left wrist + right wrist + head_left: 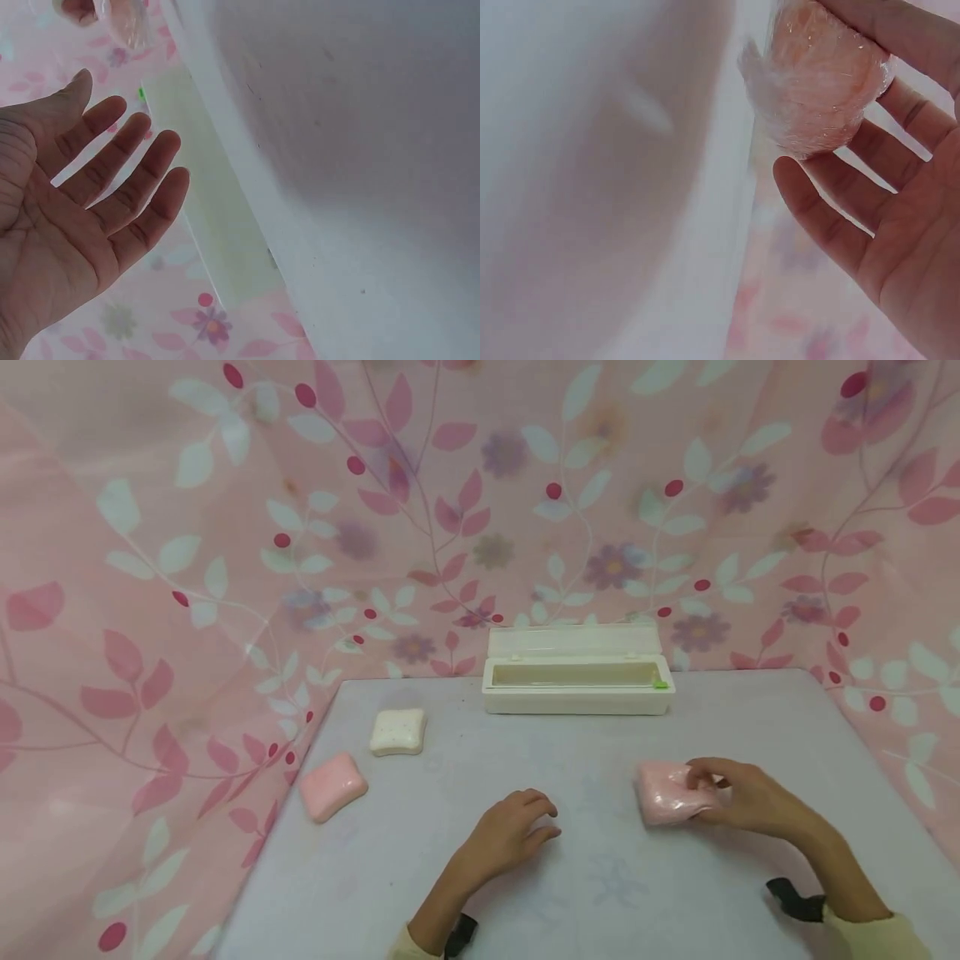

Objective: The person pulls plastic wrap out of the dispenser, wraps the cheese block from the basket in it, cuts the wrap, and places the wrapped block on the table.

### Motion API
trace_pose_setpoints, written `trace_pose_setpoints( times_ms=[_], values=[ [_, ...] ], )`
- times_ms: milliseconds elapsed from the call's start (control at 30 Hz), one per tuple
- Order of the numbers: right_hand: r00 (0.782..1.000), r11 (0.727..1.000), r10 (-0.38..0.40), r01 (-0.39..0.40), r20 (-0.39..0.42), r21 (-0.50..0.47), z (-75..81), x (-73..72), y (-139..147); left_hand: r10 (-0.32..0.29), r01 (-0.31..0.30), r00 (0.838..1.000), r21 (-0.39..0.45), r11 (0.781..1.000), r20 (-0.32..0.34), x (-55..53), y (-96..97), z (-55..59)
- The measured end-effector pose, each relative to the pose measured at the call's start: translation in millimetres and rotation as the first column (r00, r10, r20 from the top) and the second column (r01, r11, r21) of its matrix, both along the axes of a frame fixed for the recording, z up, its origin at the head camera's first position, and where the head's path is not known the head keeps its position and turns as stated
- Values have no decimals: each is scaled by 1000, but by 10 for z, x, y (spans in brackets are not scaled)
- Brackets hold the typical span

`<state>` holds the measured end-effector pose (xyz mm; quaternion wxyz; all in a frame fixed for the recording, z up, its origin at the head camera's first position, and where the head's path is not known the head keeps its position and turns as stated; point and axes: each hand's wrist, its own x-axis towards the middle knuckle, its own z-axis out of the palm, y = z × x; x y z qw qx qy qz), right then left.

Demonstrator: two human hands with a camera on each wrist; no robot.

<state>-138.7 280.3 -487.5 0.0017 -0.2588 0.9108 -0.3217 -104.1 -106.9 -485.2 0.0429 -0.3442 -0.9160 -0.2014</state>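
Pinching a crinkly, film-wrapped pink bar (667, 793) in curled fingers of the right hand (742, 797), over the right side of the table (585, 902); holding nothing in the left hand (512, 831), with fingers loosely bent. Showing a white box (577, 702), lid raised, near the far edge and, across a gap leftward, a smooth pink block (333, 787) and a speckled white block (398, 732).

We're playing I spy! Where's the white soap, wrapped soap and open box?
White soap (398, 730), head view: its top.
Wrapped soap (821, 82), right wrist view: its wrapping.
Open box (576, 703), head view: its front wall.
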Motion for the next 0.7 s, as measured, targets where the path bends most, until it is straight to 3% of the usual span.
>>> trace_pose_setpoints(
  times_ms=[133,400,567,700],
  values=[
    [997,997,-79,79,3,14,-13,-75,482,19,-19,1000,-2,1000,14,-24,-52,-27],
    [983,984,-176,177,46,-25,-208,-233,1178,48,-45,996,-31,998,71,-46,-108,-60],
    [975,979,-202,204,94,-13,-333,-256,1358,76,-70,993,-66,995,94,-63,-136,-76],
    [968,974,-213,200,134,104,-277,-239,1319,98,-89,991,-91,992,96,-97,-165,-84]
  ],
)
